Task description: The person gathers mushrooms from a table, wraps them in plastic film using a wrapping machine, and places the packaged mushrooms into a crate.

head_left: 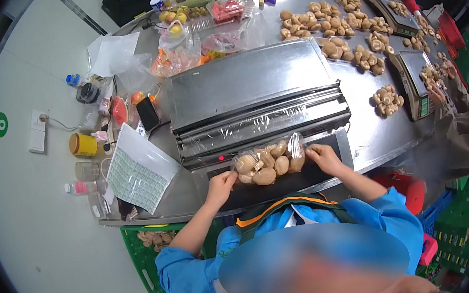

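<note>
A pack of brown mushrooms (265,176) in clear plastic film lies in front of me over the dark plate of a film-wrapping machine (248,82). My left hand (220,189) is closed at the pack's left end, its fingers pinching the film. At the right end, my right hand (326,159) is likewise closed on the film, where it bunches up and shines. Just beyond the pack, torn bits of film cling to the machine's slotted roller bar (261,125). A small red light (221,157) glows on the machine's front edge.
Several mushroom bunches (336,24) lie on the metal table at right, near weighing scales (415,79). Two other people's hands (437,93) work there. Left stand a label sheet (141,170), a phone (147,113), a yellow jar (83,144) and bottles; fruit bags (179,55) lie behind.
</note>
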Tool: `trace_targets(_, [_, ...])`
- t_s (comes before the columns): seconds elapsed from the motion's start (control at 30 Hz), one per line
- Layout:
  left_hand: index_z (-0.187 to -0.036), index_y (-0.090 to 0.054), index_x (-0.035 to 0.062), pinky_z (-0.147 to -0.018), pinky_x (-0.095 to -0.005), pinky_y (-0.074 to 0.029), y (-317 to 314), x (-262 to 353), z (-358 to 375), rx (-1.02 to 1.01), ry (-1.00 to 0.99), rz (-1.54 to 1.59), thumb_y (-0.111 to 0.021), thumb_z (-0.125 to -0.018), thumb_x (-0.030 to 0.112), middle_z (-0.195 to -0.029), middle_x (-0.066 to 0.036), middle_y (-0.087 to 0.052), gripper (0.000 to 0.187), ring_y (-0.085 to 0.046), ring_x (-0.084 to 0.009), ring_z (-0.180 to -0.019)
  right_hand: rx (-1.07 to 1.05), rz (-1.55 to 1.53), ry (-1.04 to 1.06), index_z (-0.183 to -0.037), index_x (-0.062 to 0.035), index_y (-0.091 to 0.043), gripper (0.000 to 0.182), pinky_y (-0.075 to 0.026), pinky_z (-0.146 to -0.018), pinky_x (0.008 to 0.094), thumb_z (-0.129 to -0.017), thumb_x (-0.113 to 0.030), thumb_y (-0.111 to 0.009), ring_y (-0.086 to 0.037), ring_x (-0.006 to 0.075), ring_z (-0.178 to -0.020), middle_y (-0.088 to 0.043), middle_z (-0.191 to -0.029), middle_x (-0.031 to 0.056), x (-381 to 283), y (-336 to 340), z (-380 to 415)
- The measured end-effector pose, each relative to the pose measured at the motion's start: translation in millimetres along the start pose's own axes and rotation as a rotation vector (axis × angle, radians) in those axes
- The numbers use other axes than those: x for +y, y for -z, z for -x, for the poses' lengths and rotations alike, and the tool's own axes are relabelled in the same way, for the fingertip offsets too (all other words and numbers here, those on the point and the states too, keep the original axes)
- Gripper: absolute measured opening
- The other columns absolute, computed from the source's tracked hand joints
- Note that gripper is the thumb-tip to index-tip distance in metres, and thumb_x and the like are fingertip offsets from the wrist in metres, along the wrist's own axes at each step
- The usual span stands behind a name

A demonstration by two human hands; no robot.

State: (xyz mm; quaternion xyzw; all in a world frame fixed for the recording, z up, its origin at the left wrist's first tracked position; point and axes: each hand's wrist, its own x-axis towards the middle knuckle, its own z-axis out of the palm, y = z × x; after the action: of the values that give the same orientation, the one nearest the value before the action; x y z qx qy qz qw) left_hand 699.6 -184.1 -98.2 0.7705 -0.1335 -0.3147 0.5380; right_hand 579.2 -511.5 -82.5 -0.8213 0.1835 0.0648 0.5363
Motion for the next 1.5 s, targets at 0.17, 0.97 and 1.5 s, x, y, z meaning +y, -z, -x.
trace_targets(0.17, [-0.061,-0.047,0.0084,-0.037,-0.0256,-0.028,-0.9,-2.7,60.0,0.126,0.374,0.891,-0.046,-0.092,0.033,-0.047,-0.001,-0.043,0.040,-0.038,-0.0120,-0.035,0.038,-0.647,-0.306,-0.076,-0.0056,-0.053,0.027,-0.027,-0.040,0.0202,-0.093,-0.026,-0.046,-0.037,0.0053,-0.043,-0.042,-0.053,-0.0028,7.5,-0.8,59.7])
trace_targets(0.97, [-0.116,-0.048,-0.0003,-0.076,-0.0272,-0.049,-163.0,13.3,136.8,-0.507,-0.168,1.901,-0.045,-0.091,0.024,-0.106,-0.011,-0.055,0.035,-0.056,-0.0162,-0.095,-1.024,0.250,0.456,-0.128,-0.0014,-0.040,0.085,-0.045,-0.088,0.0378,-0.060,-0.035,-0.078,-0.056,0.0295,-0.104,-0.055,-0.114,0.0181,-101.0,-67.1,62.6])
trace_targets(1.5, [-0.139,-0.024,0.0090,-0.089,-0.0334,-0.041,132.7,-326.7,355.0,1.821,-0.086,0.887,-0.063,-0.082,0.038,-0.126,-0.015,-0.046,0.075,-0.049,-0.0232,-0.108,-0.956,-0.089,0.263,-0.123,-0.0006,-0.043,0.043,-0.044,-0.086,0.0273,-0.084,-0.007,-0.059,-0.055,0.0145,-0.096,-0.058,-0.101,0.0084,-121.9,-317.1,84.0])
